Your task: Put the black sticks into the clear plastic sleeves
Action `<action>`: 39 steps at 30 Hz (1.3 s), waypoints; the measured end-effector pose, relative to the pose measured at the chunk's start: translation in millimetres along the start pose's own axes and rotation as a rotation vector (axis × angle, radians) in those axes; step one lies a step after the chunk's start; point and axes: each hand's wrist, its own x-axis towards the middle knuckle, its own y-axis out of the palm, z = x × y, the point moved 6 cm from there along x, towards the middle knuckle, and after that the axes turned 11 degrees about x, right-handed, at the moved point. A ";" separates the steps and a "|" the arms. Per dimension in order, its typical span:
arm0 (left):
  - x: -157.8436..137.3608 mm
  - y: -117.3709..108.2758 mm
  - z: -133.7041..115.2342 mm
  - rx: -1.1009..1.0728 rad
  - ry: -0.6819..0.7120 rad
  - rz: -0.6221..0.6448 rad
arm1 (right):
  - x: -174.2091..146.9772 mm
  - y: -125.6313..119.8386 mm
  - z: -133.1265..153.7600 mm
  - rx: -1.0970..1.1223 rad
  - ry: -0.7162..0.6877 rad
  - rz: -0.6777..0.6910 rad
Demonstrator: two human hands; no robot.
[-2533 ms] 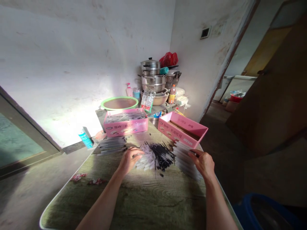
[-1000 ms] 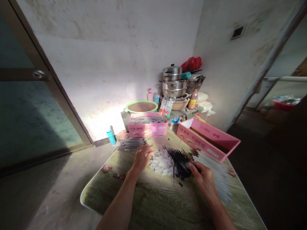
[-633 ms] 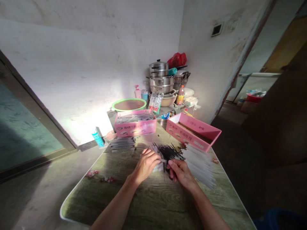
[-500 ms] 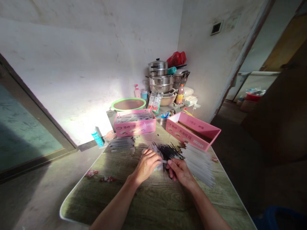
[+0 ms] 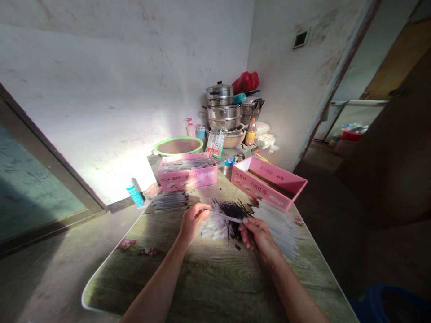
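My left hand (image 5: 193, 222) pinches the left end of a thin translucent pen barrel (image 5: 225, 217), while the fingers of my right hand (image 5: 257, 233) close on its other end. The barrel slants slightly down to the right above the table. Below it lies a heap of small white pieces (image 5: 213, 229), blurred in outline. Thin black sticks like pen refills (image 5: 234, 210) are piled just behind my right hand. To the right, many translucent barrels (image 5: 279, 229) lie side by side. Another row of barrels with dark ends (image 5: 171, 201) rests left of my left hand.
A pink box (image 5: 187, 178) full of barrels stands at the back left of the table (image 5: 202, 287); a second pink box (image 5: 269, 183) stands at the back right. Behind are a green-rimmed basin (image 5: 178, 146), stacked pots (image 5: 222, 112) and a bottle (image 5: 251, 131).
My left hand has moved left, away from my right hand, so more of the barrel shows between them. The white heap is less covered. The view has shifted slightly.
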 end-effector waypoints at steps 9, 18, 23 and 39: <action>-1.1 -4.4 -3.1 -0.078 -0.084 0.010 | 0.6 -0.7 -3.3 -0.028 0.017 -0.012; 0.1 -4.7 0.8 -0.008 -0.090 0.057 | -1.2 3.7 -9.3 -0.072 0.058 0.085; -0.1 -3.3 0.9 -0.027 -0.097 0.122 | -1.4 3.3 -10.5 -0.089 0.095 0.094; -1.0 -0.8 13.5 -0.177 -0.166 0.175 | -0.6 2.1 -11.9 -0.219 0.096 0.086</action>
